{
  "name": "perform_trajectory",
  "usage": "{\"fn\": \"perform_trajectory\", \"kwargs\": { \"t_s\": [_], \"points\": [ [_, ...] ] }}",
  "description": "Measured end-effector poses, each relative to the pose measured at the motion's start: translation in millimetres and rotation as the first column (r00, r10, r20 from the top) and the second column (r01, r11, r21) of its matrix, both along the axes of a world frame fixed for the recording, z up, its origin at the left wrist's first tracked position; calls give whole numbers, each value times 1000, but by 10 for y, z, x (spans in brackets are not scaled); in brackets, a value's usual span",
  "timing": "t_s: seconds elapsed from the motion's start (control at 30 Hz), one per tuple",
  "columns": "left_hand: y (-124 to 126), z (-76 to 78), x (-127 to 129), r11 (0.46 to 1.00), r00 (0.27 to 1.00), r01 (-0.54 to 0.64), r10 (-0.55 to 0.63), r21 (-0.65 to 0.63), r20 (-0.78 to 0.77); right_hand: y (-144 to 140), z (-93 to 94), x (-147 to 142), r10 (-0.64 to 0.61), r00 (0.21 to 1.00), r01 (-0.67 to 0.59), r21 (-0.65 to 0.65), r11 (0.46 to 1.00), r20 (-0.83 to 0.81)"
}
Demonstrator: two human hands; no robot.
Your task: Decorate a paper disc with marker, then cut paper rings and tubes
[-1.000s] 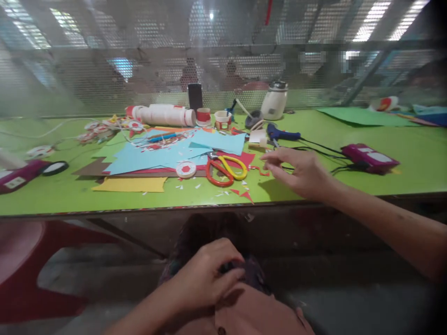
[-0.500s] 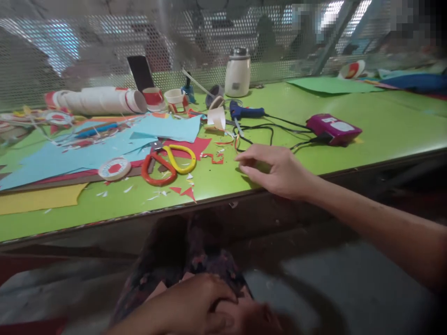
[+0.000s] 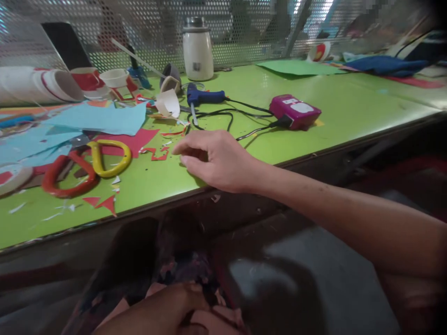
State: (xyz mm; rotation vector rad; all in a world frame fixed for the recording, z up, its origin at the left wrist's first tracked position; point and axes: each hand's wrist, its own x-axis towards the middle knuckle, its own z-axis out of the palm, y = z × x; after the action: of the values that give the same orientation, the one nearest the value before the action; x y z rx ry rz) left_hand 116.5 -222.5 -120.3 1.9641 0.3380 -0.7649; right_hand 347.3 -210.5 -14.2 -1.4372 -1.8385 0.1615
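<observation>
My right hand [image 3: 216,158] rests on the green table [image 3: 342,107] near its front edge, fingers curled loosely and holding nothing I can make out. Just left of its fingertips lie small red paper scraps [image 3: 155,152]. Scissors [image 3: 87,165] with one yellow and one red handle lie further left on red and blue paper. My left hand [image 3: 164,311] is down in my lap below the table, fingers closed on dark patterned cloth; its lower part is cut off by the frame.
A blue glue gun [image 3: 204,97] with black cords and a magenta box [image 3: 295,110] sit behind my right hand. Paper cups [image 3: 117,79], a white jar [image 3: 198,49], blue paper sheets [image 3: 101,118] and a mesh screen stand at the back.
The view has swung right and closer. My right hand has drawn back slightly toward the table's front edge. My left hand has dropped lower in the frame.
</observation>
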Motion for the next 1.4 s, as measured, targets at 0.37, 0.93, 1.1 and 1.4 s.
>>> {"fn": "perform_trajectory", "kwargs": {
  "t_s": [0.37,0.93,1.1,1.4],
  "points": [
    [-126,-54,12,999,998,35,-33,41,-52,46,80,15,-2,998,8,-99,995,58],
    [-50,-134,-158,999,991,7,-11,35,136,24,19,41,-13,999,10,-60,998,-46],
    [168,179,-315,998,938,-50,59,-35,340,-43,9,-21,-44,998,45,-27,999,47],
    [1149,1636,-1130,964,816,-220,98,151,569,-118,-52,-146,-82,940,26,171,985,331]
  ]
}}
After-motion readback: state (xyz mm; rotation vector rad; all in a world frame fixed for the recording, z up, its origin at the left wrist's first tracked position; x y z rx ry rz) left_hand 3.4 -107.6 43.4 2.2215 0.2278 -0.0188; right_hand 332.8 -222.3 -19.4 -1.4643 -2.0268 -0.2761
